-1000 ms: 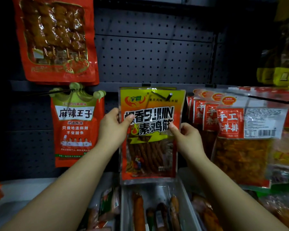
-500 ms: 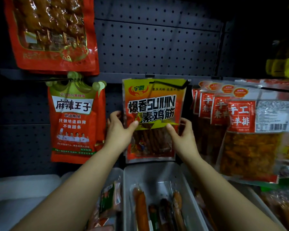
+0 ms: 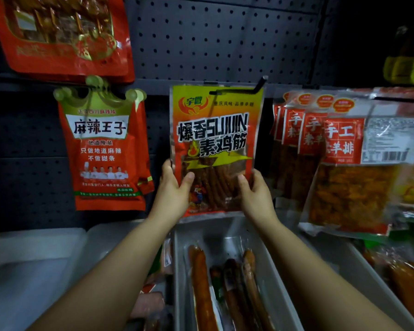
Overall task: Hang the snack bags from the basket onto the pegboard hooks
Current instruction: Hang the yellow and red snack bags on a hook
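A yellow-and-orange snack bag with dark sticks inside hangs upright in front of the grey pegboard. A black peg hook runs through its top edge and its tip sticks out at the upper right. My left hand grips the bag's lower left edge, thumb on the front. My right hand grips its lower right edge the same way. The basket is out of view.
Red crown-topped bags hang to the left, a large red bag above them, and several red-labelled clear bags to the right. Grey bins with wrapped sausages sit on the shelf below my arms.
Both hands slid down from the bag's middle to its lower edges. The bag went further back along the hook, whose tip now shows beyond the top right corner.
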Motion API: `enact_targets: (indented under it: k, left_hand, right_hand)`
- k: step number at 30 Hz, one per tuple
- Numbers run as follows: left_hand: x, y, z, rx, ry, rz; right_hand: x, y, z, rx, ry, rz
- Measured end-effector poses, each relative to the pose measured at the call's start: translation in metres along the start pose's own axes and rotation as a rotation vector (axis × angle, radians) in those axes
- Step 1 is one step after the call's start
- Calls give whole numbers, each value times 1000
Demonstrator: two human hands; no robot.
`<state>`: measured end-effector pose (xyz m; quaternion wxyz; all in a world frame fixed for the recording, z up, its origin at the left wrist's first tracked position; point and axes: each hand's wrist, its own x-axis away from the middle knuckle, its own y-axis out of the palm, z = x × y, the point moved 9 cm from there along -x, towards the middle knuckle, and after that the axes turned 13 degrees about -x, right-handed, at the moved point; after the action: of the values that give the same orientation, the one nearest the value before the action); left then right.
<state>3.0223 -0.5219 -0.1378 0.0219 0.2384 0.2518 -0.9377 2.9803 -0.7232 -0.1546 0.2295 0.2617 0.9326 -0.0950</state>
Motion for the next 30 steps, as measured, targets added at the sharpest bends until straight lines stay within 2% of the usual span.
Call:
enact_targets:
  k: [4,9,11,13,17,22,27,30]
  left_hand:
    - [21,-2,-8,-12,-45,14]
    - [82,-1,-24,17,-231,84]
    - [117,-1,-16,36,-226,130]
    - [149,8,0,90,-174,109]
    - [212,62,32,210,-144,-141]
    - [296,184,54,301,-188,-528]
    - [400,321,28,242,-380,-915]
    - [447,370,1,121,-454,-982]
  right_hand:
    - [17,-9,4,21,74,-68]
    - [56,-36,7,102,105,-135]
    - [83,-57,8,89,94,-147]
    - [115,-84,11,67,81,-195]
    - [181,-166,37,29,173,-232]
    - [252,-294,109,77,410,-113]
    - [336,-404,205,232,705,34]
    - [375,-435,243,359,806,38]
